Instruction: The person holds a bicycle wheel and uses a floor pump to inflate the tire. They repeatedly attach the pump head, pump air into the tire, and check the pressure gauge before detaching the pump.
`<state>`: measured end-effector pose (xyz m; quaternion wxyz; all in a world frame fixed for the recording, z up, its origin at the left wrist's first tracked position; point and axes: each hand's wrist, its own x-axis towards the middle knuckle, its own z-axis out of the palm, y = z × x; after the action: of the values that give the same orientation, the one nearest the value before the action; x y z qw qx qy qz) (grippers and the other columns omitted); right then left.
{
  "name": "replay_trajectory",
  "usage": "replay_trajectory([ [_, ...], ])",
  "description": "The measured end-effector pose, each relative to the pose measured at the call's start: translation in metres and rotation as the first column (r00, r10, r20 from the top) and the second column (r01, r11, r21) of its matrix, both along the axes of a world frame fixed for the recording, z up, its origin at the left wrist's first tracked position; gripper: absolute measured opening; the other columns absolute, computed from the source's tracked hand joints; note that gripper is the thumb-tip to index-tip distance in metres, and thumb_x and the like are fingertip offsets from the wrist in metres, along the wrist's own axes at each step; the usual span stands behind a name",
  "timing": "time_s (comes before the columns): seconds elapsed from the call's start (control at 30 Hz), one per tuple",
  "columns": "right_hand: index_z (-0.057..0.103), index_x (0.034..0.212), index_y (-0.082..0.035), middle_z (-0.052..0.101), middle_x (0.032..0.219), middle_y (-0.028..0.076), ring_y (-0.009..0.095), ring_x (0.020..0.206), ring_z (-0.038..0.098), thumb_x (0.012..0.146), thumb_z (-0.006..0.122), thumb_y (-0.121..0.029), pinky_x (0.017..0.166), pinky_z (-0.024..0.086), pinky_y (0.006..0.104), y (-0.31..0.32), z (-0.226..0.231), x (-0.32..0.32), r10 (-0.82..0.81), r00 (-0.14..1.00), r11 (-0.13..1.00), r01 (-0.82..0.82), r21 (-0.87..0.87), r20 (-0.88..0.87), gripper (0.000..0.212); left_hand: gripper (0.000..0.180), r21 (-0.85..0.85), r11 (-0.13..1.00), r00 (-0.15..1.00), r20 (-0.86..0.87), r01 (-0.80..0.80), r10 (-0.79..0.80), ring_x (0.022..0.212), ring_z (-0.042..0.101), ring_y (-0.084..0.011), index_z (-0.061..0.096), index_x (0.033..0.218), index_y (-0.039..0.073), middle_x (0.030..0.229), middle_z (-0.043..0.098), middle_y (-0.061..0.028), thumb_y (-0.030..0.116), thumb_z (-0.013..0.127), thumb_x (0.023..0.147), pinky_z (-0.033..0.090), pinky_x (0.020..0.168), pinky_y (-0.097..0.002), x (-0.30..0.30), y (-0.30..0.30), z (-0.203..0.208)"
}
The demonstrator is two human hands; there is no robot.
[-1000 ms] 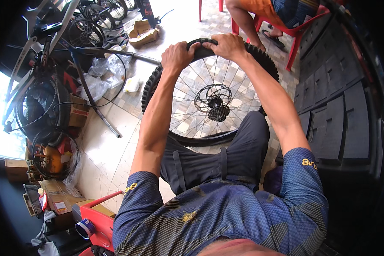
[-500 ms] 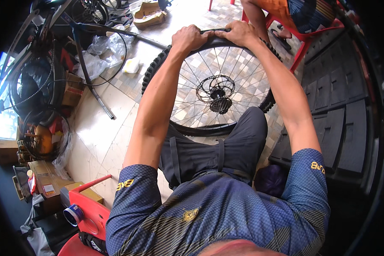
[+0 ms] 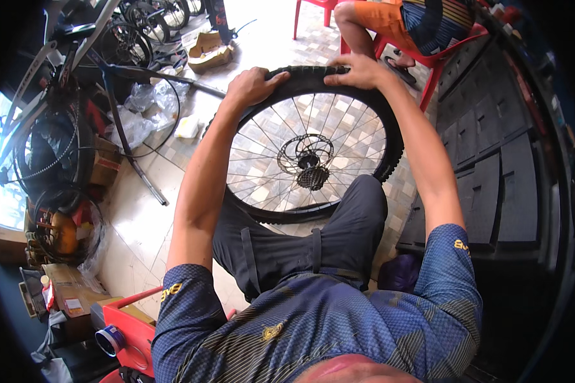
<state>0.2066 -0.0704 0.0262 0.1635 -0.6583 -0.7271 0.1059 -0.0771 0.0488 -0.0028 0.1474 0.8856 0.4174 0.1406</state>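
A bicycle wheel with a black knobby tire [image 3: 308, 81] leans between my knees, its far side raised toward my stretched arms. My left hand [image 3: 254, 85] grips the tire's far edge on the left, thumb along the sidewall. On the same edge, to the right, my right hand [image 3: 360, 72] is wrapped over the tread with its thumb on the sidewall. A short stretch of tire shows between them. At the hub sit a brake rotor [image 3: 298, 144] and a dark cassette [image 3: 313, 178]. The fingertips beyond the tire are hidden.
To the left lie a bike frame [image 3: 112, 83], plastic bags [image 3: 144, 102] and an open cardboard box [image 3: 209, 51]. Black drawers [image 3: 485, 185] line the right side. Another person in orange shorts [image 3: 384, 22] sits on a red chair [image 3: 436, 70] at the far right.
My hands have moved apart along the tire, the left one going further left. The whole scene has shifted slightly, and the wheel sits lower in the picture.
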Motion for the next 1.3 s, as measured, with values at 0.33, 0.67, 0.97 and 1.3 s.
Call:
replay_trajectory([
  [0.33, 0.078, 0.105, -0.019, 0.076, 0.092, 0.014, 0.033, 0.092, 0.072, 0.088, 0.065, -0.068, 0.083, 0.054, 0.0462, -0.016, -0.03, -0.008, -0.165, 0.986, 0.963, 0.155, 0.22, 0.026, 0.054, 0.071, 0.33, 0.924, 0.98, -0.108, 0.191, -0.165, 0.091, 0.074, -0.0356, 0.071, 0.101, 0.001, 0.093, 0.075, -0.0211, 0.068, 0.049, 0.098, 0.057, 0.078, -0.0457, 0.056, -0.039, 0.019],
  [0.67, 0.077, 0.093, -0.016, 0.075, 0.089, 0.016, 0.038, 0.088, 0.073, 0.087, 0.062, -0.07, 0.078, 0.057, 0.0503, -0.007, -0.043, -0.015, -0.304, 0.952, 0.909, 0.276, 0.311, 0.044, 0.056, 0.073, 0.346, 0.938, 0.999, -0.045, 0.027, -0.012, 0.083, 0.074, -0.0409, 0.077, 0.089, 0.003, 0.082, 0.073, -0.0253, 0.068, 0.046, 0.098, 0.058, 0.074, -0.0502, 0.073, -0.041, 0.011],
  [0.97, 0.079, 0.103, -0.019, 0.076, 0.107, 0.015, 0.036, 0.106, 0.071, 0.082, 0.06, -0.079, 0.09, 0.056, 0.0502, 0.0, -0.028, -0.025, -0.368, 0.926, 0.925, 0.355, 0.136, 0.087, 0.066, 0.073, 0.217, 0.976, 0.994, -0.1, -0.014, 0.037, 0.098, 0.073, -0.0421, 0.079, 0.096, 0.003, 0.099, 0.073, -0.0282, 0.069, 0.048, 0.096, 0.057, 0.084, -0.0511, 0.073, -0.037, 0.015],
  [1.3, 0.079, 0.11, -0.018, 0.076, 0.105, 0.019, 0.037, 0.104, 0.071, 0.083, 0.059, -0.079, 0.09, 0.056, 0.0503, -0.006, -0.023, -0.023, -0.332, 0.939, 0.942, 0.326, 0.083, 0.085, 0.07, 0.08, 0.045, 0.999, 0.98, -0.199, -0.002, 0.011, 0.105, 0.071, -0.0384, 0.077, 0.103, 0.001, 0.107, 0.074, -0.0241, 0.074, 0.048, 0.094, 0.054, 0.091, -0.0472, 0.071, -0.034, 0.03],
])
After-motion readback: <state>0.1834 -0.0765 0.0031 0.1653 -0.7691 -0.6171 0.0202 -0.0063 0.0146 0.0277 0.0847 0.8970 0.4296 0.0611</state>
